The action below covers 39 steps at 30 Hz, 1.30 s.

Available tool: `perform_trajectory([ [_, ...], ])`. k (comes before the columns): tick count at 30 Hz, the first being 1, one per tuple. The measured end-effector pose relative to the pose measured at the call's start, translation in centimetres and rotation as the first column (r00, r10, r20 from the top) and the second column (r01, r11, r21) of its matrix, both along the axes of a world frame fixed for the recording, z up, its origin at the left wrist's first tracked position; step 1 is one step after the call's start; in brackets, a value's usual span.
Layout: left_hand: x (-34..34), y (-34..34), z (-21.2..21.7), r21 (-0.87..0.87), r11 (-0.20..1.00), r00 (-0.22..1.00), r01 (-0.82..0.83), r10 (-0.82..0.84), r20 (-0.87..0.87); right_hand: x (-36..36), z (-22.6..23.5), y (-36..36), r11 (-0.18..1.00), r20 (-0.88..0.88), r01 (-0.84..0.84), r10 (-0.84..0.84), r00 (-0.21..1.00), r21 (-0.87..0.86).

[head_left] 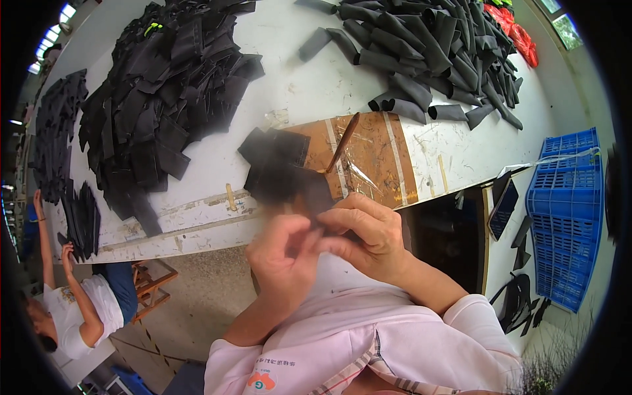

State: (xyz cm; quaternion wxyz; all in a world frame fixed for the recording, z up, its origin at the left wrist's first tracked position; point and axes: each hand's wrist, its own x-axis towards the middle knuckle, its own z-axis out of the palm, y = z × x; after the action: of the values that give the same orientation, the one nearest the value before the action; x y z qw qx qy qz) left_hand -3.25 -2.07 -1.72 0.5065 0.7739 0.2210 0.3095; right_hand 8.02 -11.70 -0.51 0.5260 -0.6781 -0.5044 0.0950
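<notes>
In front of my chest both hands meet, fingers pinched together. My left hand (283, 253) is smeared by motion, its thumb and fingertips against the edge of a black fabric piece (315, 187). My right hand (370, 234) pinches the same piece from the right; its fingertips hide part of it. Just beyond lie a few more black fabric pieces (273, 148), blurred, partly on a brown board (388, 155). A thin brown stick (345, 139) lies across that board, with a shiny scrap of clear film (363, 175) beside it.
A large heap of flat black pieces (178, 85) covers the table's (289, 72) left. Rolled black tubes (421, 52) pile up at far right, near a red plastic bag (520, 36). A blue crate (563, 210) stands right. Far left, another person (85, 303) handles black strips (80, 220).
</notes>
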Motion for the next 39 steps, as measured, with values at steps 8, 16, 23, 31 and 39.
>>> perform_trajectory([
  [8, 1.4, -0.1, 0.1, -0.264, 0.939, 0.974, -0.221, 0.226, -0.011, -0.4, -1.9, 1.2, 0.986, 0.275, 0.166, -0.155, 0.949, -0.019],
  [16, 0.9, 1.6, 0.4, -0.868, 0.421, 0.965, 0.264, -0.110, 0.240, 1.2, -1.7, 0.0, 0.995, -0.339, -0.027, -0.007, 0.941, -0.095],
  [23, 1.9, -0.4, -1.4, -0.298, 0.936, 0.981, -0.185, 0.196, 0.007, 0.7, -3.4, 0.2, 0.952, -0.965, -0.234, 0.230, 0.127, 0.196],
  [31, 1.3, 0.6, 1.3, -0.849, 0.518, 0.994, 0.103, -0.023, 0.107, 1.0, -3.4, -0.5, 0.960, -0.930, -0.187, 0.253, 0.268, 0.207],
  [39, 1.0, -0.8, 3.7, -0.876, 0.388, 0.958, 0.287, -0.106, 0.267, 1.6, -1.4, -0.7, 0.920, -0.883, -0.153, 0.391, 0.261, 0.362],
])
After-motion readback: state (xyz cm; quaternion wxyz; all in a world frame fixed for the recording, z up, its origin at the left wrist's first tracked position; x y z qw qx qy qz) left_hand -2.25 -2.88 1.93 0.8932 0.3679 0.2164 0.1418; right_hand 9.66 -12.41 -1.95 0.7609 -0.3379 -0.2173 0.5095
